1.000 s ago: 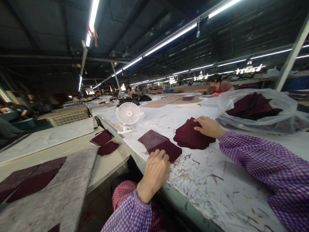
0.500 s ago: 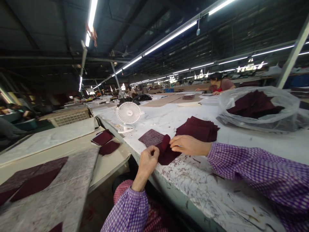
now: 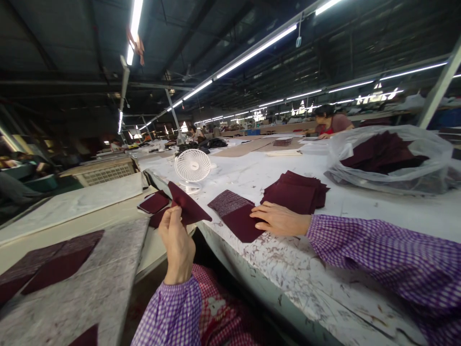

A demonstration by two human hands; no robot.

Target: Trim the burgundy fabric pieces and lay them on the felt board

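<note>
Between the thumb and fingers of my left hand (image 3: 176,242) is a maroon fabric piece (image 3: 188,205), lifted over the gap between the two tables. My right hand (image 3: 283,218) lies with its fingers stretched out on the right edge of a flat fabric piece (image 3: 241,222), part speckled grey and part plain maroon. Just behind that hand sits a pile of maroon fabric pieces (image 3: 293,191). Two small maroon pieces (image 3: 154,202) rest on the lower left table, partly hidden by the raised piece.
A small white fan (image 3: 193,166) stands near the white table's left edge. At the right is a clear plastic bag (image 3: 389,180) of maroon pieces. More cut pieces (image 3: 59,269) lie on a grey board at left. Across the table a person (image 3: 333,124) leans forward.
My left hand has moved left and up, carrying a maroon piece away from the one under my right hand. The right hand has stayed nearly in place, its fingers now resting flat.
</note>
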